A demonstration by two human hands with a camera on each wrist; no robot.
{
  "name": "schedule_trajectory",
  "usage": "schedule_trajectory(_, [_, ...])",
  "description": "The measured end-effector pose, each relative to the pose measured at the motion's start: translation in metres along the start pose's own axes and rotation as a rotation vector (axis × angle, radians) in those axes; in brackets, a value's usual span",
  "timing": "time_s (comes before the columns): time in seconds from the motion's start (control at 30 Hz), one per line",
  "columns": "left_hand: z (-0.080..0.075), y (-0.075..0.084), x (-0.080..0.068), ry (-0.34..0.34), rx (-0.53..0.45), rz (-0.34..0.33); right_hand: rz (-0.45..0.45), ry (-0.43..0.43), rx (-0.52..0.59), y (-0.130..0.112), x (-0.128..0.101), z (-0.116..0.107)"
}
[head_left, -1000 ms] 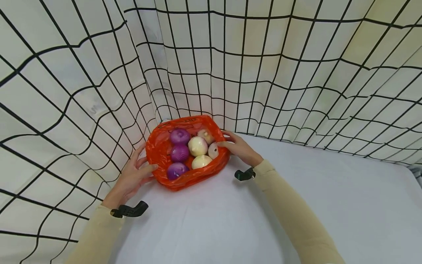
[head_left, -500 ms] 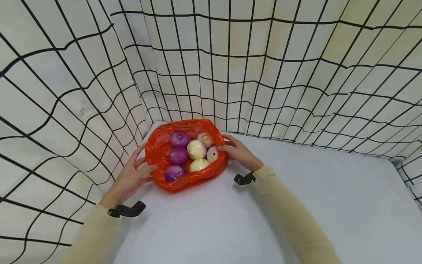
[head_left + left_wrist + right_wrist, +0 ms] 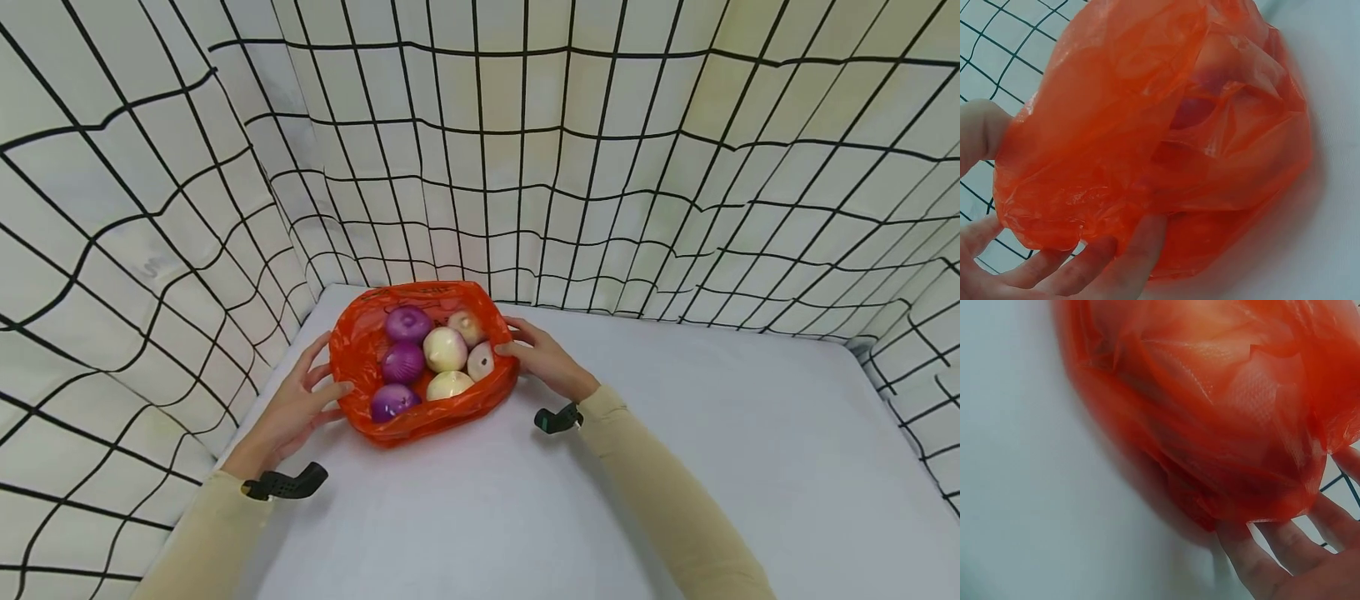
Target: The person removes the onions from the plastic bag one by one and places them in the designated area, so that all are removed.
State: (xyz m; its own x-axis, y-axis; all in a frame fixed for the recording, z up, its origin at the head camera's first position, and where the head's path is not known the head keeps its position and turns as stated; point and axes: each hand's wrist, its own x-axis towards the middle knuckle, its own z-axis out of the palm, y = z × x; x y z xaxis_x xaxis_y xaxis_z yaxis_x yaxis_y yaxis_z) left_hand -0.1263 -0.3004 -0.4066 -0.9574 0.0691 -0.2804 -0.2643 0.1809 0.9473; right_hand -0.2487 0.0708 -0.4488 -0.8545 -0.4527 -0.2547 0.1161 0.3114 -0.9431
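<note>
A red plastic bag (image 3: 420, 429) stands with its mouth spread wide on the white surface. Inside it lie three purple onions (image 3: 402, 362) on the left and several pale onions (image 3: 445, 348) on the right. My left hand (image 3: 288, 417) holds the bag's left side, thumb over the rim and fingers along the outside. On the opposite side, my right hand (image 3: 551, 362) holds the rim, its thumb lapping over the edge. Both wrist views show fingers against the crinkled film: left fingers (image 3: 1141, 250) and right fingers (image 3: 1291, 547). The bag's wall hides most of the onions there.
Walls of black grid mesh (image 3: 525, 158) with white sheeting behind rise at the back and left, meeting in a corner just behind the bag. White table surface (image 3: 712, 433) extends to the right and front. Another mesh side (image 3: 922, 400) stands at the far right.
The head view has shifted, so the corner and mesh slide left and slightly down, and more of the right side shows. Both hands keep their places on the bag; the onions lie as before.
</note>
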Motion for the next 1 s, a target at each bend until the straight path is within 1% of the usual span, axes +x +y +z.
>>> schedule_trajectory(0.1, [0.001,0.002,0.003,-0.012,0.005,-0.004,0.001,0.012,-0.004,0.002,-0.004,-0.001])
schedule_trajectory(0.27, [-0.003,0.007,0.005,-0.043,0.022,0.007,-0.009,0.017,0.010,0.002,-0.007,-0.002])
schedule_trajectory(0.43, [-0.002,0.007,0.008,-0.082,0.031,0.020,0.005,0.038,0.017,0.009,-0.015,-0.004])
schedule_trajectory(0.63, [0.004,0.009,0.009,-0.127,0.028,0.032,0.012,0.070,0.033,0.016,-0.034,-0.006])
schedule_trajectory(0.8, [0.013,0.010,0.011,-0.156,0.037,0.036,0.012,0.073,0.046,0.024,-0.051,-0.010])
schedule_trajectory(1.0, [0.019,0.010,0.011,-0.177,0.053,0.024,0.015,0.091,0.057,0.032,-0.069,-0.010])
